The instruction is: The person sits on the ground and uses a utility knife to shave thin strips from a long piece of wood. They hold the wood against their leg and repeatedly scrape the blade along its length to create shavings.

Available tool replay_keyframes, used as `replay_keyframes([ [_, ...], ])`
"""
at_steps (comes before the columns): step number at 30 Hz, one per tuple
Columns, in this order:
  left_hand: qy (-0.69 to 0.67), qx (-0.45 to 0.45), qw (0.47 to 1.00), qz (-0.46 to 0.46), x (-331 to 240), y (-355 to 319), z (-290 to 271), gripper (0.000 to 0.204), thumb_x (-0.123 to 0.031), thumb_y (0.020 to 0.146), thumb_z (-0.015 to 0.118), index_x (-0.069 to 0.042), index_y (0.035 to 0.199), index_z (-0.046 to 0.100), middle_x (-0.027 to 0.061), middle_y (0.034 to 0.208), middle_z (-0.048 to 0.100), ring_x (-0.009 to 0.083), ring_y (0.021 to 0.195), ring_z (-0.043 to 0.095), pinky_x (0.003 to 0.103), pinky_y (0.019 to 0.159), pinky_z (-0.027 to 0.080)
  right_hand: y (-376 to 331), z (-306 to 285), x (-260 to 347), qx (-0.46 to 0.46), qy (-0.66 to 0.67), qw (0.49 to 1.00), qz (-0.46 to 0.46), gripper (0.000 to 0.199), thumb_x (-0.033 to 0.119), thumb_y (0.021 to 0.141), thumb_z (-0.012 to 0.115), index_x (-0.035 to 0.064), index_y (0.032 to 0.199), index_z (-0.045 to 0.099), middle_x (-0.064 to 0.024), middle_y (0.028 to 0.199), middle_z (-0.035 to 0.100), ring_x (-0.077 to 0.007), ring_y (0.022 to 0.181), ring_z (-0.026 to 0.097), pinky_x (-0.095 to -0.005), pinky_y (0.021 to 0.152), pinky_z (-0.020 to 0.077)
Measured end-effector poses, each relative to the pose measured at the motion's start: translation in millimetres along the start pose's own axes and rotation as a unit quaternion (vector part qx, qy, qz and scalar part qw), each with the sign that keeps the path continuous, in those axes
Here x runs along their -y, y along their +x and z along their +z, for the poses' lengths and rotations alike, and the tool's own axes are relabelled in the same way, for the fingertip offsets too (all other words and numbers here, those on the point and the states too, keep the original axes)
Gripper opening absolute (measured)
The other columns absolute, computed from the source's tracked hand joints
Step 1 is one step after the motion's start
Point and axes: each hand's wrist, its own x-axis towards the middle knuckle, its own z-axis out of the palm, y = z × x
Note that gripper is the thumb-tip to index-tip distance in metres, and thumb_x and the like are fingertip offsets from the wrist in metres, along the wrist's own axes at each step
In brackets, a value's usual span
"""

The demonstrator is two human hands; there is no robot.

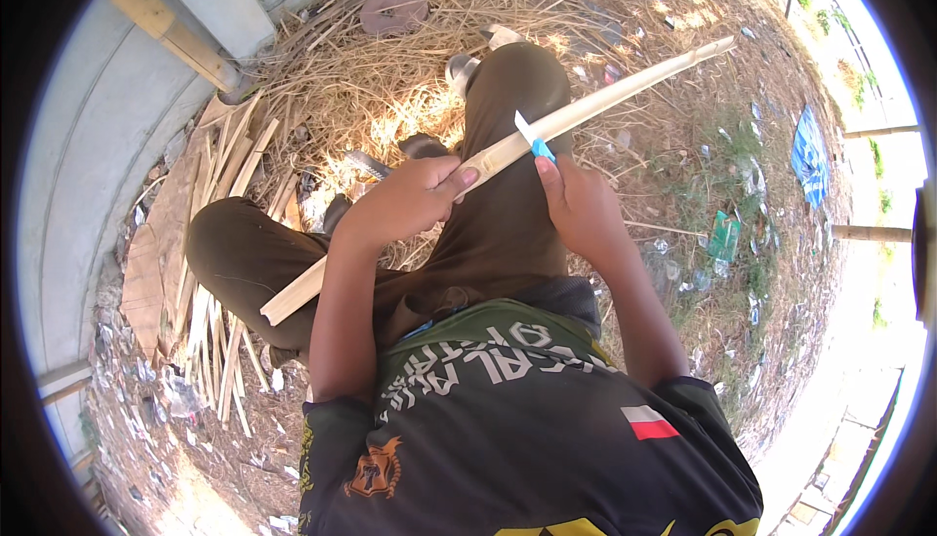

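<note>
The person sat on the ground with knees bent, a long split bamboo strip lying diagonally across the lap, its lower end beside the left knee and its far end reaching out over the dry grass to the upper right. The left hand was closed around the strip near its middle, thumb pressed along the top. The right hand was clenched on a small knife with a blue handle, its pale blade set against the upper edge of the strip just beyond the left thumb. The two hands were near each other, not touching. To the person's left, a pile of thin bamboo slats lay on the ground beside a grey curved wall. A round bamboo pole leaned against that wall. Scattered litter, including a green wrapper and a blue sheet, lay on the ground to the right.
</note>
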Motion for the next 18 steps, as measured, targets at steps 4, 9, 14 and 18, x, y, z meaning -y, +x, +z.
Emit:
replay_keyframes([
  [4,-0.004,0.003,1.0,0.004,-1,-1,0,0.051,-0.055,0.11,0.051,-0.008,0.095,0.06,-0.0015,0.066,0.054,0.0065,0.049,0.05,0.026,0.041,0.04,2,-11,-3,0.044,0.015,0.999,-0.003,0.051,0.044,0.114,0.046,0.0034,0.086,0.056,-0.0231,0.066,0.061,-0.0479,0.065,0.063,-0.0583,0.061,0.0472],
  [9,0.015,-0.008,0.999,0.042,6,2,1,0.054,-0.055,0.111,0.05,-0.005,0.092,0.061,0.0008,0.066,0.056,0.0096,0.053,0.053,0.03,0.049,0.044,3,-16,-7,0.061,0.021,0.998,-0.023,0.051,0.044,0.114,0.045,0.0032,0.086,0.056,-0.0235,0.066,0.061,-0.0485,0.065,0.063,-0.058,0.06,0.0461],
  [14,0.062,-0.049,0.996,0.048,6,1,4,0.051,-0.046,0.111,0.052,0.0,0.092,0.062,0.013,0.07,0.061,0.025,0.066,0.06,0.041,0.068,0.048,2,-11,1,0.033,0.022,0.999,0.003,0.051,0.044,0.113,0.047,0.0033,0.085,0.058,-0.0228,0.065,0.061,-0.0482,0.064,0.063,-0.0575,0.059,0.0467],
  [18,0.066,-0.062,0.994,0.062,9,-1,7,0.055,-0.051,0.111,0.052,-0.001,0.091,0.06,0.0064,0.067,0.058,0.0153,0.063,0.058,0.036,0.065,0.048,0,-1,5,0.006,-0.018,1.0,0.018,0.051,0.045,0.112,0.049,0.0037,0.084,0.059,-0.023,0.065,0.062,-0.0484,0.063,0.064,-0.0578,0.059,0.0479],
])
